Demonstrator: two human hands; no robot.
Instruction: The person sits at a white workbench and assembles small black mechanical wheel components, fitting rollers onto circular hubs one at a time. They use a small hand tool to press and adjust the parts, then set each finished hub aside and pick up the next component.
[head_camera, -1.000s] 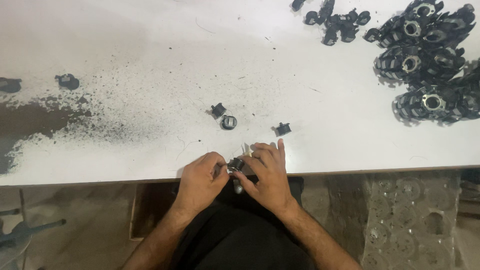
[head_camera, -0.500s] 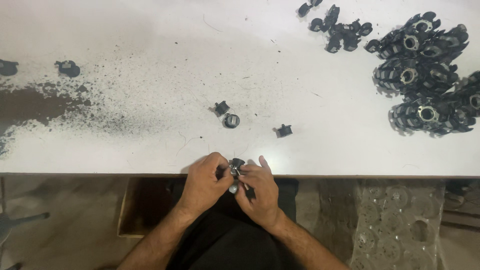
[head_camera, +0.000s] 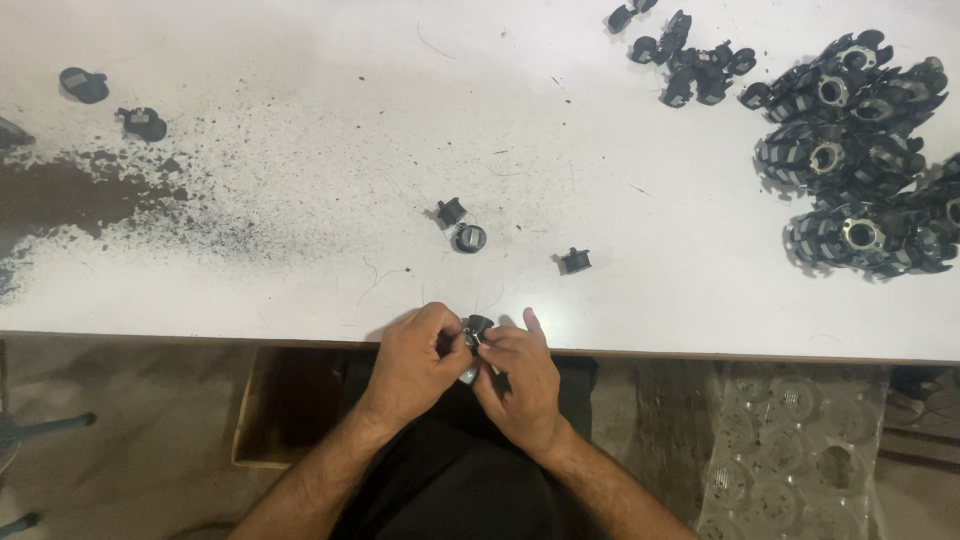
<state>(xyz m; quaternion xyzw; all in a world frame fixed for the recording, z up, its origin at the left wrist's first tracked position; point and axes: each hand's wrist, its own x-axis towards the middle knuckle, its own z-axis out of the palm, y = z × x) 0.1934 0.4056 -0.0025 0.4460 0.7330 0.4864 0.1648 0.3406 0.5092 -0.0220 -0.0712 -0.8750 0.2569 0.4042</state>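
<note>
Hands first, down at the near edge of the white table (head_camera: 300, 60). I see my left hand (head_camera: 415, 355) curled into a loose fist, fingers bent tight around a small black part (head_camera: 477, 324) with a bit of silver metal showing beside it. My right hand (head_camera: 520, 380) meets it from the other side, thumb and fingertips pinched onto the same piece, forefinger stretched up toward the table. Both hands grip it together, right over the table's front lip and above my dark lap. How the piece is seated between the fingers I cannot tell; they cover most of it.

Just beyond, on the tabletop, lie three loose black parts: a pair touching each other (head_camera: 460, 226) and a single one (head_camera: 575, 261) off to the right, near but apart from my hands.

Further left, dark powder (head_camera: 90, 195) is smeared and scattered over the white surface, with two more black pieces (head_camera: 110, 105) at its far edge.

At the far right, a heap of larger ribbed black rings with metal centres (head_camera: 850, 150) sits well apart, and a smaller cluster of black parts (head_camera: 690, 65) lies beside it.
</note>
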